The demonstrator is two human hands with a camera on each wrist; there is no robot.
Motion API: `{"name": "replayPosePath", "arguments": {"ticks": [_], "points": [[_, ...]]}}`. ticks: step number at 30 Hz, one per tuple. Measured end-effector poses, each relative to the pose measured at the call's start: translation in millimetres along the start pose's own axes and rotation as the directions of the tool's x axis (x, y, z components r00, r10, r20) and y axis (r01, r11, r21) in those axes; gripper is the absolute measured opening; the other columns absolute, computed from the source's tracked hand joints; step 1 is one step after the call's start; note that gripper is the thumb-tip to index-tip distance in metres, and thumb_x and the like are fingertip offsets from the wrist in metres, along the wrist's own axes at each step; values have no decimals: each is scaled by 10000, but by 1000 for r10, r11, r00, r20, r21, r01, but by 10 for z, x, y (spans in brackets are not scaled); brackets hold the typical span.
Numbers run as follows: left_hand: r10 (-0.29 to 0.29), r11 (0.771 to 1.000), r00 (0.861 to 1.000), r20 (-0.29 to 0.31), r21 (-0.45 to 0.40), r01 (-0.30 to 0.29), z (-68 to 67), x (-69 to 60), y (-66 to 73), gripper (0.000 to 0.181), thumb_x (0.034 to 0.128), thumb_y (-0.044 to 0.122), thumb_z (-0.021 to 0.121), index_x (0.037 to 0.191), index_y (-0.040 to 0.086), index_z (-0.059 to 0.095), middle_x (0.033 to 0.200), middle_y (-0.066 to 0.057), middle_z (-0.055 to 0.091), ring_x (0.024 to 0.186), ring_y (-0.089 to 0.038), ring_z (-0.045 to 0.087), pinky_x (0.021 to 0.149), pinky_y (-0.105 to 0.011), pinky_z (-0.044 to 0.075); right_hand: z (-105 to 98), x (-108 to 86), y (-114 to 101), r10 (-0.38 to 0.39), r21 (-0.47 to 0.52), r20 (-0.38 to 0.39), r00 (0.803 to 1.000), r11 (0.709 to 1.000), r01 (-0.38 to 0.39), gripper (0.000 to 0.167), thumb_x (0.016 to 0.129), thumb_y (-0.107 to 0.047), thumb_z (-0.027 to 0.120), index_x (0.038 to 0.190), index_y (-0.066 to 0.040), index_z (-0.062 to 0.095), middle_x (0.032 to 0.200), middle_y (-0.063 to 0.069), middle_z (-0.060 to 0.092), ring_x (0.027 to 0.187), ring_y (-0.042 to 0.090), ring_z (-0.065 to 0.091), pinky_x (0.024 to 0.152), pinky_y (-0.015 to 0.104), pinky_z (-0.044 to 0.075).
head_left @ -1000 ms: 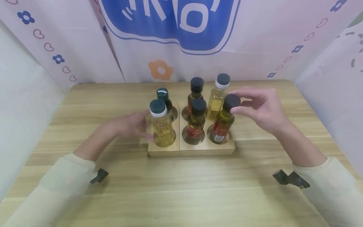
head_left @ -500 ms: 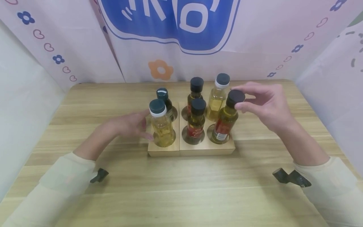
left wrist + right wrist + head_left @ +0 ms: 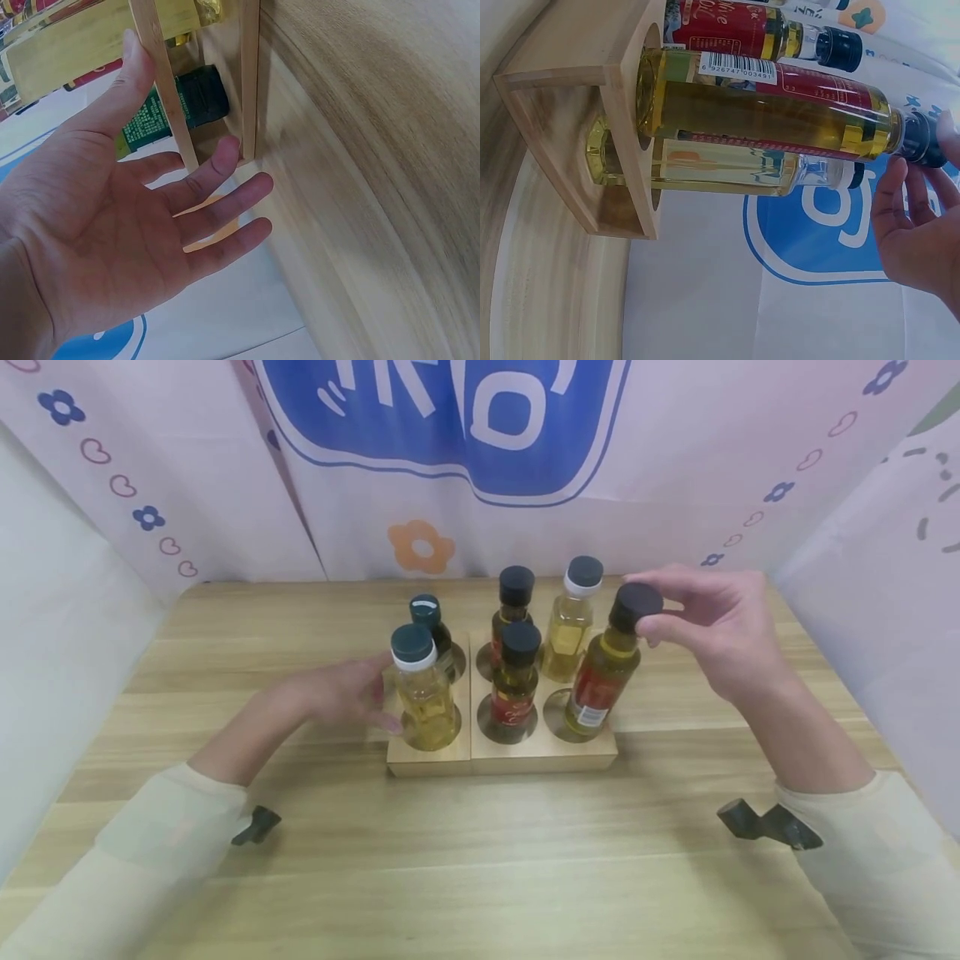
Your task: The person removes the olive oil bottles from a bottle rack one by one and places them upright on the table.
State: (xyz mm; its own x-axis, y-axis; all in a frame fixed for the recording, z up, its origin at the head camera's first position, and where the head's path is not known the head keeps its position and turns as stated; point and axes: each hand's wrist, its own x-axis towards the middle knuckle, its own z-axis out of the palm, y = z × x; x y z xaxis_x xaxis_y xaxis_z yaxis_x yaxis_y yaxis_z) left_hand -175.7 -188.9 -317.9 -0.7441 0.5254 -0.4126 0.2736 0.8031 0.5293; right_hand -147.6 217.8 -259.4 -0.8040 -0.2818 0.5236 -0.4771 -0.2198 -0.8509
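Observation:
By its black cap, my right hand (image 3: 716, 631) pinches an olive oil bottle (image 3: 602, 681) with a red label. The bottle leans to the right, and its base is at the front right hole of the wooden rack (image 3: 543, 763). In the right wrist view, that base (image 3: 649, 97) is level with the rack's top board. My left hand (image 3: 341, 697) is at the rack's left end, beside a clear bottle of yellow oil (image 3: 429, 710) with a green cap. Its thumb touches the top board's edge in the left wrist view, the other fingers (image 3: 225, 206) loosely spread.
Other holes hold a second red-labelled bottle (image 3: 514, 693), a similar one (image 3: 513, 610) behind it, a yellow oil bottle (image 3: 567, 639) at the back right and a dark green bottle (image 3: 438, 631) at the back left. A printed curtain (image 3: 660, 468) hangs behind the table (image 3: 480, 868).
My right hand has moved up and to the right, drawing the olive oil bottle up out of its hole with more tilt. My left hand has stayed at the rack's left end.

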Motion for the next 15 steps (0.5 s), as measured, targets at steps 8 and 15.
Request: {"name": "replayPosePath", "arguments": {"ticks": [8,15], "points": [[-7,1000,1000,7,6,7,2,13,5,1109,875,391,833,1653,48,121,1125,-140,640,1030,-287,604,863,-441,546,-62,59,4,-40,182,-14,999,982,41,305,802,140,811,1096,152,730,981,198,767,744,221,654,597,260,540],[-21,1000,1000,9,16,21,3,18,8,1110,873,394,834,1653,49,123,1118,-138,642,1023,-282,608,854,-437,549,-109,106,-1,-95,213,-12,995,972,96,293,806,173,780,1088,195,703,927,219,763,682,241,660,578,271,532]]}}
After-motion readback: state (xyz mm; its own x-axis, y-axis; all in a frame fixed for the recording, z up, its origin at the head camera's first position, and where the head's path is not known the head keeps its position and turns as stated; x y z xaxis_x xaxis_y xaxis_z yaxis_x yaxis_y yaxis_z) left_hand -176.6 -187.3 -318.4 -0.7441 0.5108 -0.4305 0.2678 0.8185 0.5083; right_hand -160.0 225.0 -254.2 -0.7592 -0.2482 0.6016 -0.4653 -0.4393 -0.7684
